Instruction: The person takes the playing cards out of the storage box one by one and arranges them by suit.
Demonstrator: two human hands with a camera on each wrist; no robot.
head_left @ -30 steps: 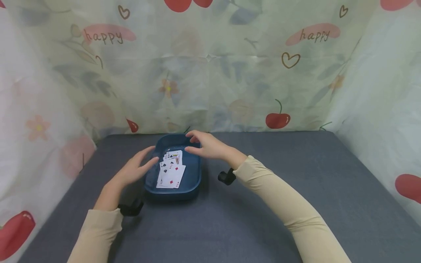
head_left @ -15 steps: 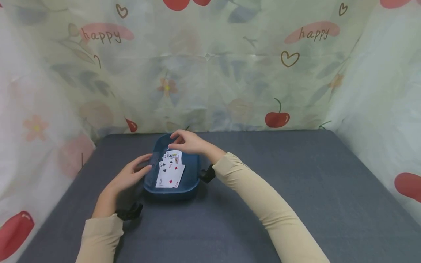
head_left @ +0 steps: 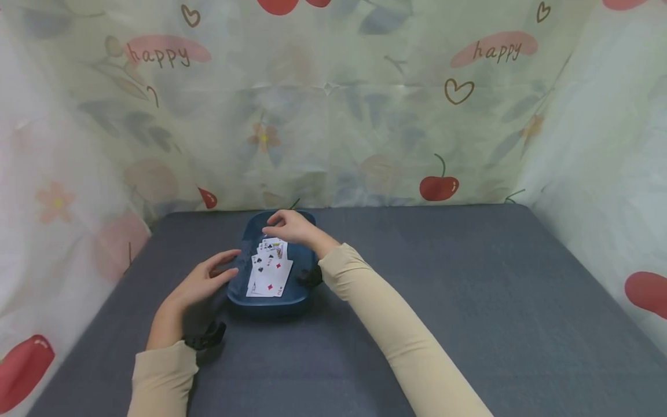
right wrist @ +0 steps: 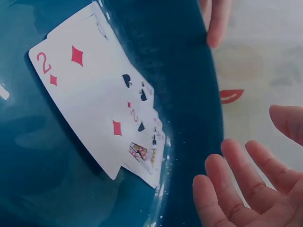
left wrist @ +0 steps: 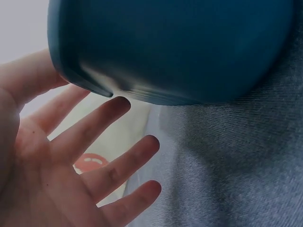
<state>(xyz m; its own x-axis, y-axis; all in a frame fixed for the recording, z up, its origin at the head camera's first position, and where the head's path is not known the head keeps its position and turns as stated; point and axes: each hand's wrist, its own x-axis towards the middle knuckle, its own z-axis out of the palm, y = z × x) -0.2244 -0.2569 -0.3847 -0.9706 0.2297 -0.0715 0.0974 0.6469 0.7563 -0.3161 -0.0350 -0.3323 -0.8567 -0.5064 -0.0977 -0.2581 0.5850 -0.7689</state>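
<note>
A blue oblong tray (head_left: 271, 302) holds a loose overlapping pile of playing cards (right wrist: 90, 90), a two of diamonds on top. Spade cards and a picture card stick out at the pile's far end. My left hand (head_left: 203, 281) is at the tray's left rim, fingers spread and holding nothing. In the left wrist view its thumb and fingertips (left wrist: 124, 102) lie right at the tray's edge. Over the far part of the tray is my right hand (head_left: 293, 227), just beyond the cards. The right wrist view shows its fingers (right wrist: 236, 165) spread, with nothing in them.
The tray stands on a table with a dark grey cloth (head_left: 443, 301), left of the middle and near the back edge. A patterned curtain (head_left: 333, 127) hangs behind and along both sides. Black wrist mounts (head_left: 205, 337) sit under the wrists.
My right hand has moved left from the tray's right rim to over its far part. My left hand has dropped slightly back along the left rim. The cards stay put.
</note>
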